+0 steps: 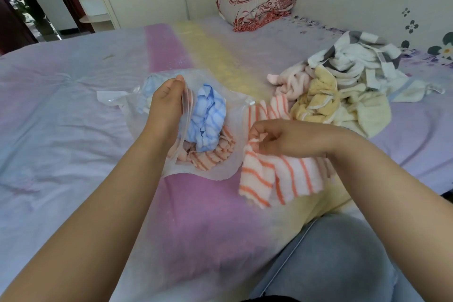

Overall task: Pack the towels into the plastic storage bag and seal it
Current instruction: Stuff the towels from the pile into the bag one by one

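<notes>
A clear plastic storage bag [235,154] lies on the bed with its mouth held up toward me. My left hand [166,103] grips the left edge of the mouth. Inside sit a blue-striped towel [208,117] and an orange-striped towel [210,157]. My right hand [282,138] pinches another orange-and-white striped towel [277,179] just right of the bag's opening; the cloth hangs down onto the sheet. A pile of loose towels [343,95], pink, yellow, cream and white, lies to the right.
A pastel striped sheet [73,117] covers the bed. A folded red-patterned quilt [257,7] sits at the far edge by the wall. My knee in jeans [331,257] shows at bottom right. A shelf unit [93,7] stands at far left.
</notes>
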Demonstrator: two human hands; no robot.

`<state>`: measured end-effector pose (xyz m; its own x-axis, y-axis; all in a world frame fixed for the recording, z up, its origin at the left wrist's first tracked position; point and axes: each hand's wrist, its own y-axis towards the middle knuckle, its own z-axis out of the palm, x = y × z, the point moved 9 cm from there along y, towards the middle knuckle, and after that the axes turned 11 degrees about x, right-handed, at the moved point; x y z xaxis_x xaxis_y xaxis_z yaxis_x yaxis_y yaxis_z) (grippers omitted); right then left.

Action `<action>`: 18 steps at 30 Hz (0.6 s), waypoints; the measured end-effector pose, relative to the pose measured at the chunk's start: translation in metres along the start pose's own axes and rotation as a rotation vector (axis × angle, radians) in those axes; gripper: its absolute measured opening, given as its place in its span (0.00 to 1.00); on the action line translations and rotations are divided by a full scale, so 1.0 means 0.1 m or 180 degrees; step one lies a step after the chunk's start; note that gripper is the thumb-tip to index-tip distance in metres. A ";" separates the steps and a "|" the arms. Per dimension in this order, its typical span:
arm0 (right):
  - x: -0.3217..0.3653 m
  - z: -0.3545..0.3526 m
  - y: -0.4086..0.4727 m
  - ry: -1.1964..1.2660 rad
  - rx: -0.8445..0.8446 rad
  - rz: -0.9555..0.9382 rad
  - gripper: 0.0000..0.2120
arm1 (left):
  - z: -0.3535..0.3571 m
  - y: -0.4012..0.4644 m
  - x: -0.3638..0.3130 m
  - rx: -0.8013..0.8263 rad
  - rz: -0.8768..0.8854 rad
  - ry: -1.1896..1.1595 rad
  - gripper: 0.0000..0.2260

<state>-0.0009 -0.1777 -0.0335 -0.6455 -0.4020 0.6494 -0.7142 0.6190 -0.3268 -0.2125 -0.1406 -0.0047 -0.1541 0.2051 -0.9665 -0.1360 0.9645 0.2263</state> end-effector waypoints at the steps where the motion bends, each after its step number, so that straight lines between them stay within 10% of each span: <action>1: -0.02 -0.09 0.04 -0.0002 -0.0152 0.0020 0.01 | 0.00 -0.01 -0.01 -0.0009 0.0003 -0.0029 0.18; 6: -0.64 -0.63 0.34 0.0016 -0.2113 0.0440 0.27 | 0.03 -0.01 -0.01 -0.0048 0.0001 -0.0150 0.19; 10: -1.53 -0.08 0.84 -0.0222 -0.0521 0.1444 0.46 | 0.02 0.02 0.00 -0.0127 -0.0021 -0.0024 0.19; 18: -1.29 0.17 1.00 -0.1147 -0.0089 0.1328 0.18 | 0.01 0.04 -0.02 -0.0109 0.0008 0.0031 0.18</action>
<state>0.0060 -0.0750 -0.1614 -0.9275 -0.3212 0.1910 -0.3737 0.7909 -0.4846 -0.2116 -0.1372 -0.0021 -0.1641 0.2056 -0.9648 -0.1691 0.9577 0.2328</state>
